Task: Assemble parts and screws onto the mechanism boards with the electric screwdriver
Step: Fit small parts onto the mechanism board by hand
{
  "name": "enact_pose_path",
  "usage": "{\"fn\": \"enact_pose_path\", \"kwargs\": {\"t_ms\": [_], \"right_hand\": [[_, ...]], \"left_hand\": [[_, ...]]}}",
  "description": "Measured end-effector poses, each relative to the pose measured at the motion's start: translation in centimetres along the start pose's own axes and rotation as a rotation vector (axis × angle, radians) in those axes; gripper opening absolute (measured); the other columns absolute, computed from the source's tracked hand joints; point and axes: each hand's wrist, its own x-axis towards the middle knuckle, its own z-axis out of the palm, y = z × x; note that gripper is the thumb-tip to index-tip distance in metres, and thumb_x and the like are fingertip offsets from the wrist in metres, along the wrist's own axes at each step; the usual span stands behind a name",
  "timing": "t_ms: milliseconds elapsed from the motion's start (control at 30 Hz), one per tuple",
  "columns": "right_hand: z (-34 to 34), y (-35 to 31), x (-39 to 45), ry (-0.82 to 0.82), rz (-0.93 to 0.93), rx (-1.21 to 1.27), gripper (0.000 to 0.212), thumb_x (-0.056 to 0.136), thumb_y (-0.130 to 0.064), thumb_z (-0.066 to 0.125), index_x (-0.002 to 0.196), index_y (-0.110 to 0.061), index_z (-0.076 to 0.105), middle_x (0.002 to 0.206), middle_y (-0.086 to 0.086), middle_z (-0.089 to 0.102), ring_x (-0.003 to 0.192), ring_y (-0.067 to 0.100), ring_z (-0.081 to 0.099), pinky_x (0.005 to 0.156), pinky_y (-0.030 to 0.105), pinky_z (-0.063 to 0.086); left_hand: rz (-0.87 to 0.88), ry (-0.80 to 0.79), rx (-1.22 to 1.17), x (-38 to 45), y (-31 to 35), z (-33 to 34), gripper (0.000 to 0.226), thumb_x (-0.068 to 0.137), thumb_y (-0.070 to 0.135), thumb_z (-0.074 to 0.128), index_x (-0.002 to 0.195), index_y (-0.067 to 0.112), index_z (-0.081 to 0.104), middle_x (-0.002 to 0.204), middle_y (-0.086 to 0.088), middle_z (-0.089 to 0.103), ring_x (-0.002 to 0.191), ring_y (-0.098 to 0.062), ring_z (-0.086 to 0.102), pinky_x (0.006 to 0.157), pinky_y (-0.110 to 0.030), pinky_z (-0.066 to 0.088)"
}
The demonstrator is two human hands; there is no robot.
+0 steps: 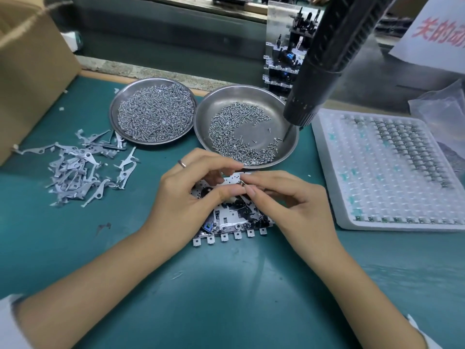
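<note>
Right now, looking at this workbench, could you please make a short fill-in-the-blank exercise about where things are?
1. The two round steel dishes both hold small silver ____.
2. The black electric screwdriver hangs with its tip over the ____ dish.
3. The pile of flat grey metal levers lies on the green mat to the ____ of the left hand.
4. The right hand meets the left hand above the metal mechanism ____.

Missing words: screws; right; left; board
</note>
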Motion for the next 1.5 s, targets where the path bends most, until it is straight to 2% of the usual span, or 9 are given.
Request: {"fn": "enact_pose_path", "kwargs": {"t_ms": [300, 567, 733, 833, 967, 1067, 1233, 1400, 1500], "right_hand": [[-0.1, 0.6, -0.3, 0.055, -0.211, -0.274, 0.020, 0.079, -0.014, 0.071, 0.096, -0.025, 0.071, 0.091, -0.018, 0.069, 0.087, 0.006, 0.060, 0.082, 0.022, 0.045], [-0.1, 0.3, -0.7, -0.079, -0.245, -0.274, 0.017, 0.076, -0.014, 0.074, 0.089, -0.025, 0.072, 0.089, -0.015, 0.071, 0.089, 0.003, 0.060, 0.084, 0.030, 0.045], [0.4, 0.7, -1.2, -0.119, -0.313, -0.369, 0.012, 0.075, -0.015, 0.076, 0.086, -0.022, 0.076, 0.089, -0.010, 0.072, 0.081, 0.021, 0.058, 0.083, 0.039, 0.043], [0.6, 1.1, -1.3, -0.111, -0.401, -0.468, 0.008, 0.075, -0.015, 0.077, 0.082, -0.017, 0.077, 0.088, -0.008, 0.072, 0.076, 0.023, 0.055, 0.080, 0.043, 0.043], [0.7, 1.5, -1.3, -0.096, -0.504, -0.555, 0.007, 0.076, -0.017, 0.076, 0.082, -0.016, 0.078, 0.088, -0.006, 0.072, 0.074, 0.024, 0.055, 0.077, 0.040, 0.041], [0.6, 1.8, -1.2, -0.112, -0.560, -0.623, 0.007, 0.078, -0.019, 0.075, 0.084, -0.017, 0.078, 0.091, -0.006, 0.072, 0.076, 0.023, 0.054, 0.079, 0.036, 0.038], [0.5, 1.9, -1.1, -0.141, -0.596, -0.652, 0.007, 0.081, -0.020, 0.072, 0.085, -0.018, 0.078, 0.095, -0.006, 0.071, 0.080, 0.018, 0.051, 0.081, 0.033, 0.036], [0.4, 1.7, -1.3, -0.171, -0.548, -0.585, 0.012, 0.076, -0.009, 0.075, 0.087, -0.014, 0.077, 0.094, -0.005, 0.071, 0.079, 0.024, 0.055, 0.080, 0.038, 0.042], [0.4, 1.5, -1.3, -0.143, -0.485, -0.527, 0.017, 0.072, -0.008, 0.078, 0.089, -0.012, 0.077, 0.092, -0.006, 0.072, 0.077, 0.025, 0.057, 0.078, 0.042, 0.045]], "left_hand": [[-0.014, -0.149, 0.084, 0.7, 0.9, -1.2, 0.036, 0.072, 0.024, 0.077, 0.106, 0.027, 0.064, 0.095, 0.011, 0.062, 0.090, 0.001, 0.058, 0.083, -0.014, 0.044], [-0.015, -0.216, 0.150, 0.1, 1.5, -2.6, 0.040, 0.069, 0.023, 0.078, 0.107, 0.022, 0.066, 0.096, 0.015, 0.061, 0.091, 0.005, 0.057, 0.085, -0.011, 0.040], [-0.069, -0.213, 0.127, -0.8, 1.4, -3.2, 0.032, 0.073, 0.021, 0.074, 0.105, 0.019, 0.068, 0.091, 0.003, 0.064, 0.084, -0.007, 0.061, 0.081, -0.024, 0.049], [-0.119, -0.173, 0.072, -1.3, 1.4, -3.4, 0.024, 0.076, 0.023, 0.070, 0.100, 0.025, 0.068, 0.089, -0.001, 0.066, 0.081, -0.014, 0.063, 0.080, -0.033, 0.051], [-0.133, -0.124, 0.067, -1.4, 1.4, -3.3, 0.013, 0.083, 0.024, 0.068, 0.094, 0.029, 0.068, 0.089, -0.001, 0.067, 0.082, -0.017, 0.062, 0.078, -0.034, 0.048], [-0.107, -0.125, 0.085, -1.7, 1.4, -2.9, 0.011, 0.087, 0.020, 0.063, 0.096, 0.024, 0.068, 0.088, -0.005, 0.067, 0.082, -0.017, 0.062, 0.077, -0.034, 0.048], [0.002, -0.156, 0.204, -2.4, 1.4, -2.6, 0.015, 0.087, 0.012, 0.062, 0.099, 0.010, 0.071, 0.091, -0.002, 0.066, 0.085, -0.010, 0.059, 0.082, -0.017, 0.044], [0.109, -0.268, 0.417, -2.8, 1.5, -2.3, 0.032, 0.077, 0.023, 0.062, 0.105, 0.010, 0.067, 0.095, 0.000, 0.065, 0.087, -0.021, 0.059, 0.087, -0.040, 0.046], [0.133, -0.289, 0.531, -2.9, 1.4, -2.2, 0.038, 0.075, 0.028, 0.060, 0.109, 0.013, 0.067, 0.094, 0.002, 0.064, 0.086, -0.021, 0.058, 0.085, -0.036, 0.045]]}}
